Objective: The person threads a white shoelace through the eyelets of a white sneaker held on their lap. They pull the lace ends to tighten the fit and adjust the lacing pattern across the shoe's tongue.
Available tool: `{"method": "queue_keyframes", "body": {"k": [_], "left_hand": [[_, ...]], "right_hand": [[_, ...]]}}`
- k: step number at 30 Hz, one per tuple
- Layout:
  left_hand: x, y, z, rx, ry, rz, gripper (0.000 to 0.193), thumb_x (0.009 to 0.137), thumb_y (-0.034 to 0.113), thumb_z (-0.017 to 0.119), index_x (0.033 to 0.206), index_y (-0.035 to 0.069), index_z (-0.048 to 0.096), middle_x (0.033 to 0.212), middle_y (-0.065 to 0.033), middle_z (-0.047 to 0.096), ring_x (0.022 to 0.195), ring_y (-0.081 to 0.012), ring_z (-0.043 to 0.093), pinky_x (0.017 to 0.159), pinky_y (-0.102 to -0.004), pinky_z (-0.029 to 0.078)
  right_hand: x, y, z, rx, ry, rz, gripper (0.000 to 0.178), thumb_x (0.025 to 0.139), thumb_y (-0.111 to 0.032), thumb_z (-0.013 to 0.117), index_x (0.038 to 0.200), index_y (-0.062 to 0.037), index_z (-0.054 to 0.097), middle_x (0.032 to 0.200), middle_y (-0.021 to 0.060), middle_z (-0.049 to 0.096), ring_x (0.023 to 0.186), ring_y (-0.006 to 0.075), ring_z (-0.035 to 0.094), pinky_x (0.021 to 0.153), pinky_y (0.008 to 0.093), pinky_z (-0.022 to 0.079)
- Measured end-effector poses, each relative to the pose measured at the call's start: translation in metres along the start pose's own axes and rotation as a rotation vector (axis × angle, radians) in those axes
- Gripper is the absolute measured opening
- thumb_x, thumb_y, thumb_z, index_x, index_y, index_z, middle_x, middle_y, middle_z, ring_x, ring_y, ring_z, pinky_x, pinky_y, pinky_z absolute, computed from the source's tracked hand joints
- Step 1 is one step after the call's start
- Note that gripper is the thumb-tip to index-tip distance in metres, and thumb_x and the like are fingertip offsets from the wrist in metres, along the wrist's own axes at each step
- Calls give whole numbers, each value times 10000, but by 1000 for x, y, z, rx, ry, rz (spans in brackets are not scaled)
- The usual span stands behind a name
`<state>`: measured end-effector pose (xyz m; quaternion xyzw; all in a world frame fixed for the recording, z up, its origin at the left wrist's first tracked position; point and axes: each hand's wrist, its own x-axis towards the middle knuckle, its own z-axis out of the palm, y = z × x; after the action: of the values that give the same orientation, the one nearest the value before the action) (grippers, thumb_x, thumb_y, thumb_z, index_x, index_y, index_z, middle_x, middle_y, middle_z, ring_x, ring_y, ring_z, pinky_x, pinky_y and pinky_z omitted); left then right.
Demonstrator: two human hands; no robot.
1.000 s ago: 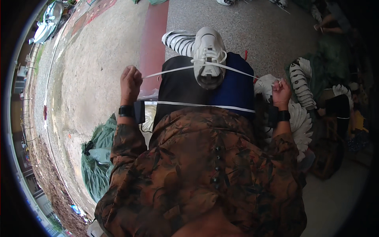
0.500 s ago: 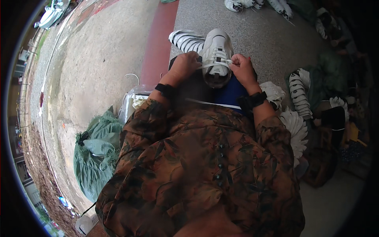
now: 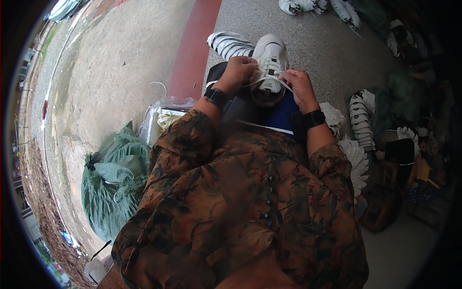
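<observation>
A white sneaker-shaped shoe upper [image 3: 270, 50] rests on my lap with its toe end pointing away and its dark opening toward me. White lace [image 3: 274, 77] crosses over its tongue. At the shoe's left edge my left hand [image 3: 239, 73] is closed, pinching one part of the lace between thumb and fingers. My right hand [image 3: 298, 84] pinches another part on the right side, and a strand runs down below its fingers. Under the shoe lie a dark cloth and a blue cloth [image 3: 279, 115]. A curved stack of white shoe pieces [image 3: 230, 45] lies just beyond my left hand.
A green sack [image 3: 115, 178] sits on the ground at my left, beside a clear plastic bag [image 3: 166, 115] with pale laces. More stacked white shoe pieces [image 3: 362, 118] lie at the right and at the far edge [image 3: 308, 6]. A red stripe [image 3: 192, 53] crosses the floor.
My left hand has moved right, closer to the shoe's middle. The lace, earlier pulled straight across, now forms loose crossing strands. The view has shifted slightly.
</observation>
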<state>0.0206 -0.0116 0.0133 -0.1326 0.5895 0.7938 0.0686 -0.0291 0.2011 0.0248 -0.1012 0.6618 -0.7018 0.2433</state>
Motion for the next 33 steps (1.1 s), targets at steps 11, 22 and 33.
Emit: {"method": "queue_keyframes", "body": {"k": [11, 22, 33], "left_hand": [[-20, 12, -1, -106, -14, 45, 129, 809, 63, 637, 933, 35, 620, 733, 29, 587, 553, -21, 472, 498, -156, 370], [-2, -19, -6, 302, 77, 275, 182, 812, 144, 641, 921, 0, 615, 790, -63, 633, 703, -159, 596, 658, -274, 473], [-17, -11, -2, 859, 119, 440, 296, 775, 285, 657, 910, 24, 623, 806, -181, 641, 780, -330, 629, 700, -389, 484]], "right_hand": [[3, -6, 4, -114, 35, -32, 123, 847, -126, 600, 842, -11, 643, 737, -6, 600, 638, 57, 470, 617, 195, 387], [4, 13, -8, -187, -23, -80, 105, 783, -72, 637, 699, -55, 578, 686, -35, 542, 659, 45, 461, 633, 211, 375], [15, 24, -6, -498, 379, -307, 31, 747, -41, 603, 718, -39, 593, 608, -3, 540, 533, 77, 467, 512, 247, 391]]}}
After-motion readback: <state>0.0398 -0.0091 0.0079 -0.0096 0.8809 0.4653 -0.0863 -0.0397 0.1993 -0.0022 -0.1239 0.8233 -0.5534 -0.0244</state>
